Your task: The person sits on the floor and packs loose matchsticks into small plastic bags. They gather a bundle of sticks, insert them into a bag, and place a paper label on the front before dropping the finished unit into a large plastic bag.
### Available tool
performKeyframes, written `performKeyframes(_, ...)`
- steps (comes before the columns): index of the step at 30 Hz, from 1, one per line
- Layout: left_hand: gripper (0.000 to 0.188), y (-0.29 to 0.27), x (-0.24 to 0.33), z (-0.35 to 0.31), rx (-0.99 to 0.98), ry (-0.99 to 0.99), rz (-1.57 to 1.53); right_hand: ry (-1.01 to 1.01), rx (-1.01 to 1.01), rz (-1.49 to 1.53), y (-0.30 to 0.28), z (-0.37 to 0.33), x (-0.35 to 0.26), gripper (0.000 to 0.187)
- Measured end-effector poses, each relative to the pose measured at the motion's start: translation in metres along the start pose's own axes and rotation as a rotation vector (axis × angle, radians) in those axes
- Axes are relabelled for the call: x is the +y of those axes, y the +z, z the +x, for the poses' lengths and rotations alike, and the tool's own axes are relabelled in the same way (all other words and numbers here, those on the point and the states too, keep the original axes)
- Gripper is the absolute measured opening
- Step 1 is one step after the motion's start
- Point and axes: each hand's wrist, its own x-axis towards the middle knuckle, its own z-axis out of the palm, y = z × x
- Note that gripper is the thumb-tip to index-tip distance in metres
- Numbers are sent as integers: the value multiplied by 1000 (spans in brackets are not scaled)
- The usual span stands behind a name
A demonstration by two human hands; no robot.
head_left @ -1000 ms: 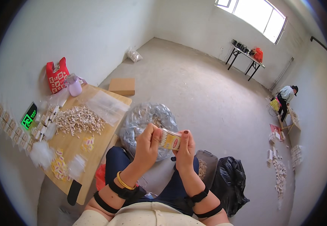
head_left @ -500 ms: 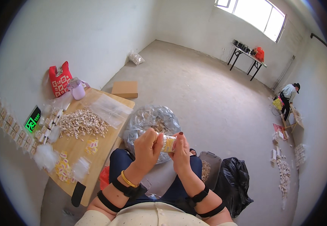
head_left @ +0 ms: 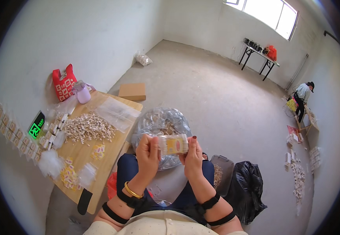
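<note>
Between my two hands is a small clear packet of cotton swabs (head_left: 174,145) with a yellow and white label, held level over my lap. My left hand (head_left: 148,152) is closed on its left end, thumb upright along it. My right hand (head_left: 192,156) grips the right end, thumb on top. Just beyond the packet sits a large clear plastic bag (head_left: 143,120) with loose swabs inside. To the left, a wooden table (head_left: 113,150) bears a heap of loose cotton swabs (head_left: 89,128), yellow label cards (head_left: 69,175) and small clear bags (head_left: 87,175).
A grey bin (head_left: 222,166) and a black plastic bag (head_left: 249,188) stand at my right. A cardboard box (head_left: 132,91) lies beyond the table, near a red bag (head_left: 65,84) and a lilac jug (head_left: 82,94). Far right, another person (head_left: 303,94) bends over a wooden stand.
The packet is now more fully exposed, its label facing up. My right hand has moved slightly right and down, and my left hand has shifted slightly left along it.
</note>
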Motion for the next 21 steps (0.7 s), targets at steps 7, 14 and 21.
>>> performKeyframes(7,26,-5,2,2,-110,28,162,-3,39,-12,5,3,-4,35)
performKeyframes(14,33,2,6,0,-129,47,194,-184,-6,-162,6,2,18,36)
performKeyframes(21,33,12,0,-2,-179,275,311,-45,75,-9,6,-5,11,32)
